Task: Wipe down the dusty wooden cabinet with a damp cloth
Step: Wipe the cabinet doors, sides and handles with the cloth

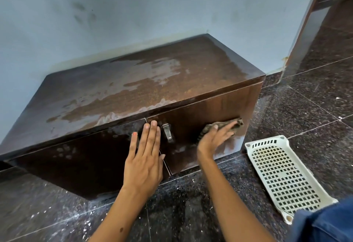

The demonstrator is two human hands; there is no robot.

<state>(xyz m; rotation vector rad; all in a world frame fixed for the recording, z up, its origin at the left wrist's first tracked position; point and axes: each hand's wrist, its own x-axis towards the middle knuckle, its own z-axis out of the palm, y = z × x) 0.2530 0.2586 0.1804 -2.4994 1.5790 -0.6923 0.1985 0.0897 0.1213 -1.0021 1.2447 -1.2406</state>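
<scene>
A low dark wooden cabinet (133,81) stands against the pale blue wall. Its top shows wet streaks and dusty patches. The front has two doors with a metal handle (167,132) near the seam. My left hand (145,153) lies flat with straight fingers on the front, across the seam between the doors. My right hand (214,136) presses a crumpled brownish cloth (223,124) flat against the right door, near its right edge. Most of the cloth is hidden under my fingers.
A white perforated plastic tray (280,175) lies on the dark speckled floor to the right of the cabinet. Blue fabric (328,222) fills the lower right corner. A door frame (305,22) stands at the right. White specks dot the floor in front.
</scene>
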